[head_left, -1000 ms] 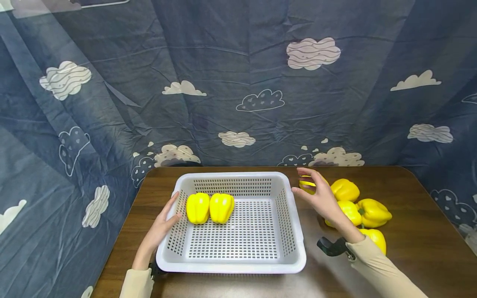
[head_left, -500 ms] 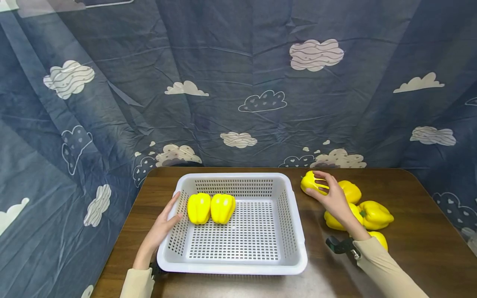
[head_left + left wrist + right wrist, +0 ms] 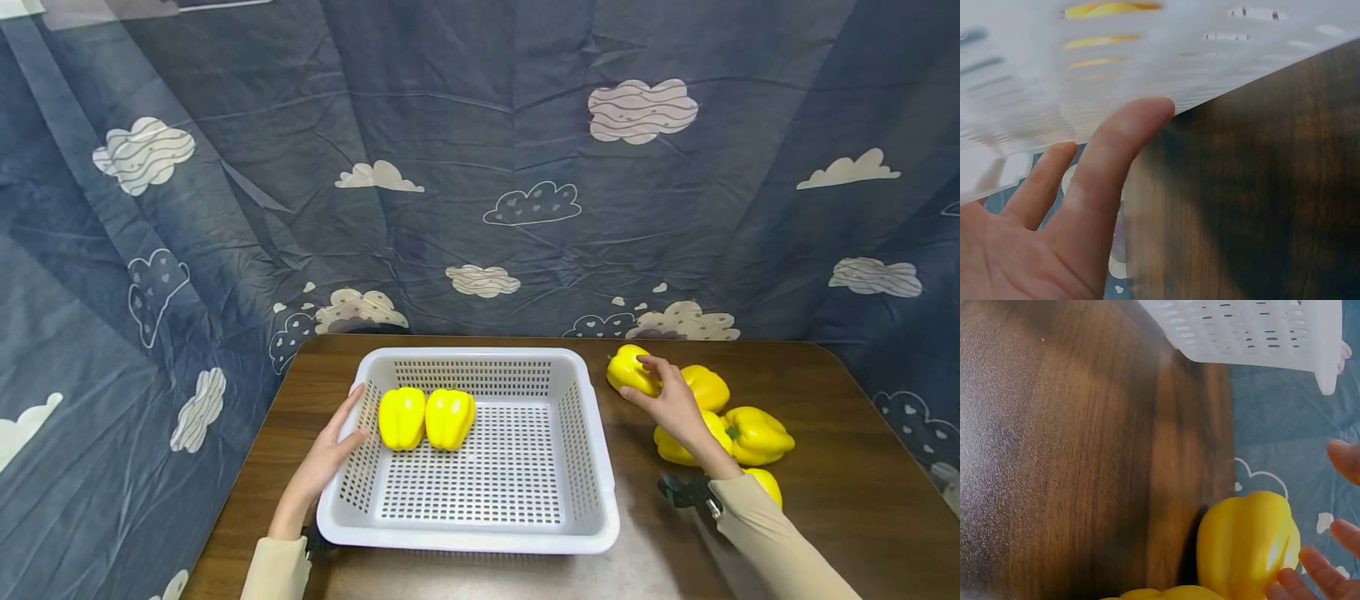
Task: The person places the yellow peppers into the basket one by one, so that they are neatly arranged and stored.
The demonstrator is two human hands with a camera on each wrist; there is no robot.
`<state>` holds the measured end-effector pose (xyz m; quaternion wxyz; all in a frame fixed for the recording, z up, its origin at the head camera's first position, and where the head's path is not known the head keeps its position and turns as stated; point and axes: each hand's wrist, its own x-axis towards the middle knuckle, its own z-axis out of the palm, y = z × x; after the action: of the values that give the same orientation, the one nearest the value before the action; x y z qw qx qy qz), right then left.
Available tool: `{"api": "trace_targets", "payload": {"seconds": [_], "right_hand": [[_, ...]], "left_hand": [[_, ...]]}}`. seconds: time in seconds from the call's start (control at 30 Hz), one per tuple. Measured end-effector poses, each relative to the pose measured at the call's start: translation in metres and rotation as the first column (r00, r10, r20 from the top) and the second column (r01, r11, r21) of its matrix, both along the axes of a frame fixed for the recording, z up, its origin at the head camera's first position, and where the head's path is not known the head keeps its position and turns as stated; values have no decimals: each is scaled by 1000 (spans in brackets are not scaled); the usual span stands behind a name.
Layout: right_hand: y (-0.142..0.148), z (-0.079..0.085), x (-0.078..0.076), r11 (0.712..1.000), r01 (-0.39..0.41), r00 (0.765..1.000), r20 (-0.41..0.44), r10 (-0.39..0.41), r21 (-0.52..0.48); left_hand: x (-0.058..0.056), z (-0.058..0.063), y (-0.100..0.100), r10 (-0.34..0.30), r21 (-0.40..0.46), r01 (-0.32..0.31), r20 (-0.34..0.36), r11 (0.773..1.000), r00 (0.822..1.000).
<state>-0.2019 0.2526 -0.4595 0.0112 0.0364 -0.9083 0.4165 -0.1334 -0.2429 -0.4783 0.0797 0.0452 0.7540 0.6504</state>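
Observation:
In the head view, a white perforated plastic basket (image 3: 468, 543) stands on the table with two yellow bell peppers (image 3: 401, 419) side by side at its left. My left hand (image 3: 322, 458) rests against the basket's left side, its fingers extended; the left wrist view shows fingers (image 3: 1100, 169) against the slotted wall. My right hand (image 3: 671, 408) is at the near right side of another yellow bell pepper (image 3: 628, 371) beyond the basket's right rim. Its fingers are spread and loosely bent beside that pepper (image 3: 1244, 544) in the right wrist view; whether they touch it I cannot tell.
Several more yellow bell peppers (image 3: 759, 436) lie close together on the wooden table (image 3: 847, 500), some partly under my right forearm. A dark blue cloud-print curtain (image 3: 450, 233) hangs behind the table's back edge.
My right hand has moved right, away from the basket's rim, and drawn back so more of the far pepper shows. The left hand stays on the basket. The head view has shifted slightly.

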Motion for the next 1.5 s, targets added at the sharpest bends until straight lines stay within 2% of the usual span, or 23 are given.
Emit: {"api": "trace_targets", "payload": {"seconds": [0.37, 0.5, 0.67, 0.87, 1.23, 1.5], "right_hand": [[-13, -2, 6, 999, -20, 998, 66, 22, -26], [-15, -2, 7, 998, -14, 999, 43, 16, -58], [-11, -3, 2, 998, 41, 999, -26, -42, -40], [-7, -6, -7, 997, 82, 997, -16, -82, -5], [-2, -12, -17, 997, 81, 997, 10, -81, -18], [0, -16, -22, 996, 75, 997, 13, -75, 46]], "left_hand": [[-1, -2, -1, 0, -14, 0, -10, 1000, 1000], [-1, -3, -1, 1, -9, -1, -17, 1000, 1000], [-2, -3, -1, 3, -5, -3, -21, 1000, 1000], [-1, -2, -1, 0, -3, 0, -6, 1000, 1000], [0, -1, 0, -20, -8, 20, -16, 1000, 1000], [-1, -1, 0, -5, 7, 5, 1, 1000, 1000]]}}
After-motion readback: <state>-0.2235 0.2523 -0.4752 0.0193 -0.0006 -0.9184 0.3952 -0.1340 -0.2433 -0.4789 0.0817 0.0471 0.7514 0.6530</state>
